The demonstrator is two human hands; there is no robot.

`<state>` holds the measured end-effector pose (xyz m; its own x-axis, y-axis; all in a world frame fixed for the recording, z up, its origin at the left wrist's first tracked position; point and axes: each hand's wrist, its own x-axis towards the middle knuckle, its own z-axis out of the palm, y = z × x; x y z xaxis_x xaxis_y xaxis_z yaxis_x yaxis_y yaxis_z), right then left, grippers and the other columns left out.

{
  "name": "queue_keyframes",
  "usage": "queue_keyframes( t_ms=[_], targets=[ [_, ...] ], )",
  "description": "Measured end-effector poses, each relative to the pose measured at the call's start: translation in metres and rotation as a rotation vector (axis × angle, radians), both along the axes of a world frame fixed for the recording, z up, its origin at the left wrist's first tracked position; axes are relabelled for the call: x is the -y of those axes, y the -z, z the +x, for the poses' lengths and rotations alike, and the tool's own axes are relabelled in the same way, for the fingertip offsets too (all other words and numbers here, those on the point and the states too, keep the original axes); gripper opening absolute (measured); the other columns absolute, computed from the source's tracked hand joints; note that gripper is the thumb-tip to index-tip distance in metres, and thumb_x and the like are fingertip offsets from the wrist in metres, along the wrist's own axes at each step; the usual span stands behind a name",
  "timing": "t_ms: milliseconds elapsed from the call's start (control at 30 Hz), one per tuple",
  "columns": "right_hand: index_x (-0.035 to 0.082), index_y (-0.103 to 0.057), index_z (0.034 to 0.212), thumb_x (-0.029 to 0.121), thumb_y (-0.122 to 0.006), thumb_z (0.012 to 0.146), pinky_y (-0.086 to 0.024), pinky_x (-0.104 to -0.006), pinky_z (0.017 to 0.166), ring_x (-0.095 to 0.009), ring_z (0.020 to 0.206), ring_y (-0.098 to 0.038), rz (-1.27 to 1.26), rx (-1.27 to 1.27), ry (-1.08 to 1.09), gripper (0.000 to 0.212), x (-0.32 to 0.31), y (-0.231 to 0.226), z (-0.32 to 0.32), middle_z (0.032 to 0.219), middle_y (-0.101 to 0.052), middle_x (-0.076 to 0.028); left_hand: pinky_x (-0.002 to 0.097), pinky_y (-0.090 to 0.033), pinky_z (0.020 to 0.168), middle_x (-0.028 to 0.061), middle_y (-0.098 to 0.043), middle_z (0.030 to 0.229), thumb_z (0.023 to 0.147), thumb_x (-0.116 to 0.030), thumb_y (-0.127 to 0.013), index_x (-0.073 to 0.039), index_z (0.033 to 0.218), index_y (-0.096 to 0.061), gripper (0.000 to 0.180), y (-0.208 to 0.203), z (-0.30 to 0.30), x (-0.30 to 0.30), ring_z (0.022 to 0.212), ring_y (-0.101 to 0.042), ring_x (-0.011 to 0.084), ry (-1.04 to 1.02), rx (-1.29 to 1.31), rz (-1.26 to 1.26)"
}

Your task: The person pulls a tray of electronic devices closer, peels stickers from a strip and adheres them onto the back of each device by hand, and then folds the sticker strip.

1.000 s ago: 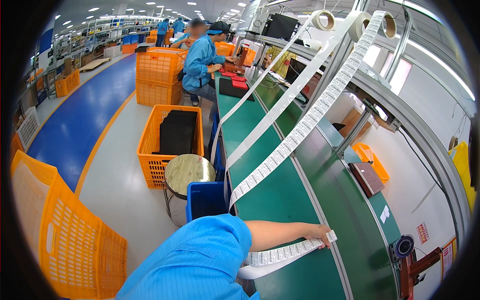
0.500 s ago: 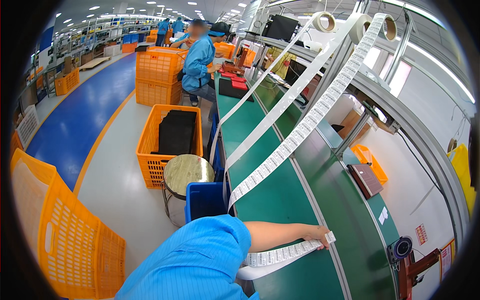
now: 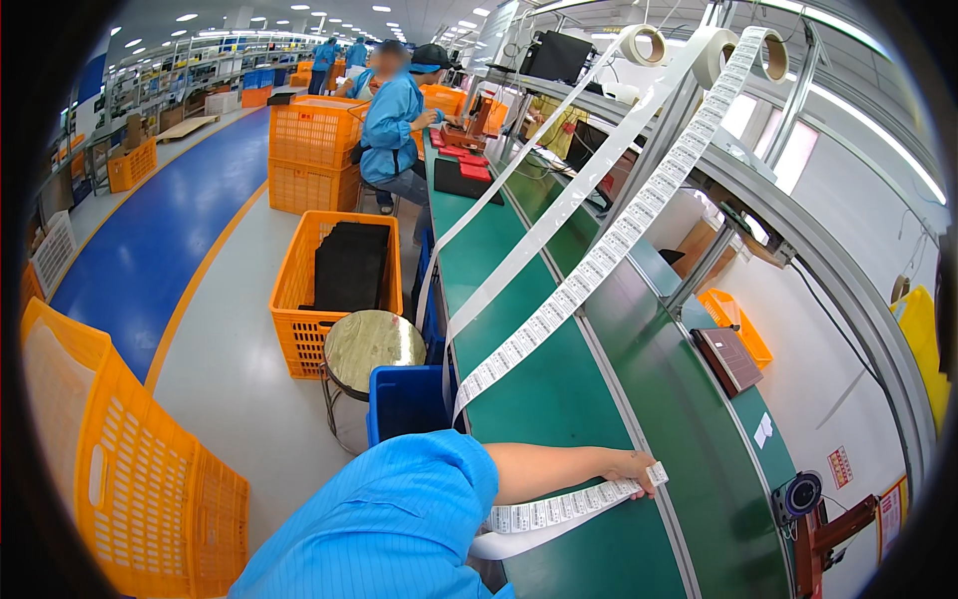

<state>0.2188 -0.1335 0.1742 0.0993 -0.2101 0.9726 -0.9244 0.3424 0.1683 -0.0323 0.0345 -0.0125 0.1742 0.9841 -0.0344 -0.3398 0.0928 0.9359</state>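
1. One hand reached across the green surface from under a blue sleeve; which of the person's two hands it was could not be told from this view, though the arm came in from the left side of the body.
2. Its grip was closed on the free end of a strip of white printed labels, fingers curled over the strip just short of its tip, at the edge where the surface met the darker green conveyor belt.
3. The other hand was not in view.
4. From the hand the label strip ran back toward the body and lay flat on the surface, with a plain white backing ribbon looping beneath it.
5. A longer run of the same labels climbed from the near edge of the surface up to a roll mounted overhead on the frame, beside two plain white tape rolls.
6. A dark reddish flat box lay on the far side of the belt, near an orange tray.
7. To the left stood a round stool, a blue bin and an orange crate holding black sheets.
8. Farther up the line a person in a blue coat worked at the same surface.
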Motion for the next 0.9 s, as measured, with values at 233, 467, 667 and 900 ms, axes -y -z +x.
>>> queue_keyframes(
  t_ms=[233,467,667,900],
  targets=[
    [0.001,-0.038,0.048,-0.016,-0.042,0.065,-0.033,-0.0233,0.027,-0.012,0.031,-0.041,-0.015,-0.047,0.019,0.025,-0.004,0.006,-0.003,0.043,-0.040,-0.005,0.0247,-0.046,0.048,0.0113,-0.056,0.079,0.073,0.001,-0.057,0.000,0.103,-0.044,0.033,0.002,0.000,-0.003,0.056,-0.052,0.0109,0.016,-0.023,0.006],
    [0.001,-0.038,0.048,-0.016,-0.042,0.065,-0.033,-0.0230,0.027,-0.011,0.031,-0.041,-0.039,-0.089,0.042,0.024,-0.011,0.011,-0.004,0.043,-0.040,-0.005,0.0246,-0.046,0.048,0.0116,-0.056,0.079,0.073,0.002,-0.057,0.002,0.101,-0.044,0.032,-0.002,0.000,-0.001,0.056,-0.052,0.0110,0.012,-0.032,0.006],
    [0.001,-0.038,0.048,-0.016,-0.042,0.066,-0.033,-0.0228,0.027,-0.011,0.031,-0.041,-0.038,-0.123,0.059,0.024,-0.019,0.013,-0.006,0.043,-0.040,-0.005,0.0250,-0.046,0.047,0.0125,-0.056,0.078,0.072,0.002,-0.057,0.003,0.100,-0.044,0.031,-0.002,0.000,0.000,0.055,-0.052,0.0114,0.004,-0.008,0.001],
    [0.001,-0.038,0.048,-0.015,-0.043,0.066,-0.033,-0.0225,0.027,-0.011,0.031,-0.041,-0.032,-0.161,0.076,0.024,-0.023,0.014,-0.006,0.043,-0.040,-0.005,0.0249,-0.046,0.046,0.0129,-0.056,0.078,0.072,0.002,-0.057,0.003,0.100,-0.043,0.031,0.000,0.000,-0.001,0.054,-0.052,0.0116,0.009,0.011,-0.008]
  ],
)
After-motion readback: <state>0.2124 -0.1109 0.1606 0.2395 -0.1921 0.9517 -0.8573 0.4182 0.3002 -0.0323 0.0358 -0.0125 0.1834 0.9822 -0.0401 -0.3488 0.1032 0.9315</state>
